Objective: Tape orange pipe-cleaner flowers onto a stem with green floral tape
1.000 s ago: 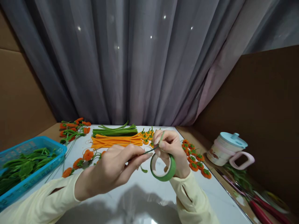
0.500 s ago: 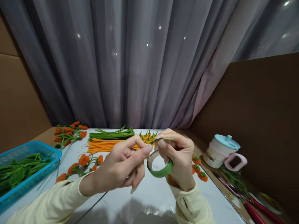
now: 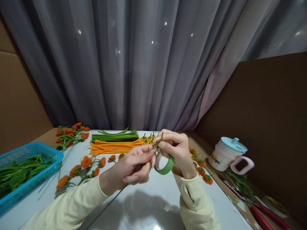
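My right hand point(image 3: 178, 150) pinches a thin green strip point(image 3: 161, 136), and a roll of green tape point(image 3: 165, 166) hangs beneath its fingers. Touching it at the fingertips, my left hand point(image 3: 134, 163) is closed in a pinch; what lies between its fingertips is too small to make out. Behind the hands lie orange-yellow strips point(image 3: 107, 148) and a bundle of green stems point(image 3: 115, 136). Small yellow pieces with green tips point(image 3: 149, 138) are partly hidden by my fingers. Orange flowers point(image 3: 86, 162) lie left of my left hand, and more orange flowers point(image 3: 201, 163) lie beyond my right wrist.
A blue basket point(image 3: 56, 158) of green leaves stands at the left. Orange flowers with stems point(image 3: 69, 131) lie at the back left. At the right are a lidded cup point(image 3: 223, 153), red-handled tools point(image 3: 263, 212) and a tape roll point(image 3: 275, 204). A grey curtain point(image 3: 144, 80) hangs behind.
My left hand has moved right and its fingers have curled in. My right hand has shifted slightly left with the tape roll, and the green strip now points upward.
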`<action>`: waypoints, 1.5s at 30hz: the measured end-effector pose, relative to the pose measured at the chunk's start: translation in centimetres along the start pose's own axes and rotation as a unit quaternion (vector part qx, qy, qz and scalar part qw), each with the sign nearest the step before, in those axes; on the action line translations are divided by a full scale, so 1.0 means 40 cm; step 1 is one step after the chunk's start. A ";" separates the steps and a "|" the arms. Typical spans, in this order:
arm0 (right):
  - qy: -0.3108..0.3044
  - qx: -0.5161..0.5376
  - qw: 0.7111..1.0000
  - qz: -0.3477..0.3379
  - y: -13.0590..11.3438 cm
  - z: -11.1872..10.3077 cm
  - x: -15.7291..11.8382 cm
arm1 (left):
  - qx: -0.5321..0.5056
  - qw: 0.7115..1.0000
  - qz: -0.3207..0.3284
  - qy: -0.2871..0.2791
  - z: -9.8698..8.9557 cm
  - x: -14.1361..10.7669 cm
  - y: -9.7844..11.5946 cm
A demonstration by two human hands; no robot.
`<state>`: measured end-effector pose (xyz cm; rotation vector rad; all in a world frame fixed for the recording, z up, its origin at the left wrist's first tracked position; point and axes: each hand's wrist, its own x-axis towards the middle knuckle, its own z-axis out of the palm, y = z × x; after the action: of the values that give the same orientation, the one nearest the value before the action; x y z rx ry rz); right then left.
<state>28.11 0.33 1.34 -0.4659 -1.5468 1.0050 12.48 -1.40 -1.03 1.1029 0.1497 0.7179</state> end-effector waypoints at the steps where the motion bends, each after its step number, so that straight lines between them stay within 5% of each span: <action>1: -0.010 0.012 1.000 0.015 0.005 0.003 0.001 | -0.010 1.000 0.004 -0.001 -0.002 -0.001 -0.010; 5: -0.023 0.074 0.993 0.088 0.021 0.013 0.005 | -0.014 1.000 0.009 -0.006 -0.005 -0.009 -0.029; 8: -0.035 0.108 0.982 0.153 0.028 0.013 0.003 | 0.162 0.987 0.008 0.015 -0.006 -0.014 0.005; 10: -0.045 0.113 0.974 0.190 0.028 0.013 0.000 | 0.369 0.929 0.014 0.036 -0.007 -0.016 0.051; 12: -0.050 0.108 0.968 0.221 0.026 0.015 -0.001 | 0.490 0.862 0.030 0.124 -0.006 -0.012 0.103; 14: -0.055 0.101 0.963 0.245 0.023 0.019 0.002 | 0.609 0.771 0.058 0.177 -0.001 -0.002 0.148; 16: -0.057 0.093 0.960 0.258 0.021 0.024 0.007 | 0.706 0.687 0.072 0.155 0.006 0.012 0.178; 18: -0.057 0.084 0.960 0.261 0.021 0.028 0.011 | 0.755 0.641 0.065 0.121 0.011 0.024 0.195; 20: -0.055 0.073 0.960 0.263 0.021 0.029 0.010 | 0.754 0.649 0.038 0.091 0.009 0.029 0.202; 24: -0.065 0.032 0.960 0.272 0.027 0.023 -0.005 | 0.664 0.745 -0.039 0.057 -0.004 0.017 0.203; 27: -0.105 0.002 0.953 0.283 0.036 0.008 -0.015 | 0.609 0.786 -0.098 0.037 -0.007 0.006 0.203; 39: -0.223 -0.017 0.958 0.181 0.065 -0.056 0.003 | 0.529 0.842 -0.101 -0.030 -0.033 0.021 0.177; 45: -0.223 0.177 0.924 0.255 0.133 -0.038 -0.028 | 0.474 0.872 -0.094 -0.071 -0.041 0.033 0.161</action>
<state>28.58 2.92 -3.64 -0.4062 -1.6194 1.8625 9.80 2.28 4.01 2.0432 0.5136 0.3586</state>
